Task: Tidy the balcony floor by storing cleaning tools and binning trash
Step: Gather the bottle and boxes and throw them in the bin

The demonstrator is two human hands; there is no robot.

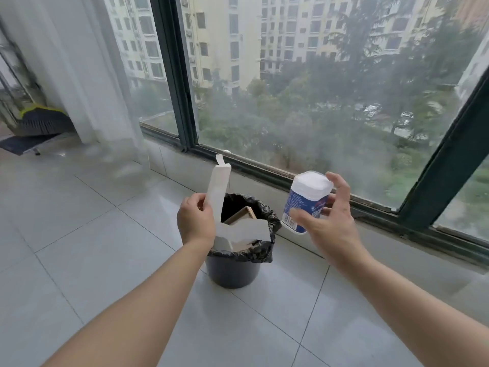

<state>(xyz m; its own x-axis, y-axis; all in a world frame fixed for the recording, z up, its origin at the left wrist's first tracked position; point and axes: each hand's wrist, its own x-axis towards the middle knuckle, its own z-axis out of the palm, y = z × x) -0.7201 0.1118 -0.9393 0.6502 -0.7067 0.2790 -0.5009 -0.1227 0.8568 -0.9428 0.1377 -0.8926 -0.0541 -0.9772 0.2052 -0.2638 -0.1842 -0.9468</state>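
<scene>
Along the far edge of the balcony runs the dark green-framed glass window [185, 102], with the sheer white curtain [87, 75] hanging at its left and the pale grey tiled floor [105, 234] spread beneath. Far left, past the curtain, a dark-bristled broom with a yellow-green head [42, 120] and a dark flat dustpan [18, 144] sit well apart from you. Just below your hands, near the sill, stands the round black bin lined with a black plastic bag [232, 271]. A tan wooden-edged board [240, 215] already leans inside it.

Your left hand [195, 221] pinches a long white flattened cardboard box [218, 186]. Its lower end is in the bin's mouth and its upper end stands well above the rim. Your right hand [330, 223] holds a white-capped plastic bottle with a blue label [304, 205], tilted. The bottle is to the right of the bin, over the floor and not over the opening. Your fingers are spread, so that grip looks loose.

Let go now and the bottle would likely strike the tiles or the rim and roll away. The tall cardboard, dropped unfolded, could lever back out or tip the bin. It also crowds the mouth, leaving the bottle little room.
</scene>
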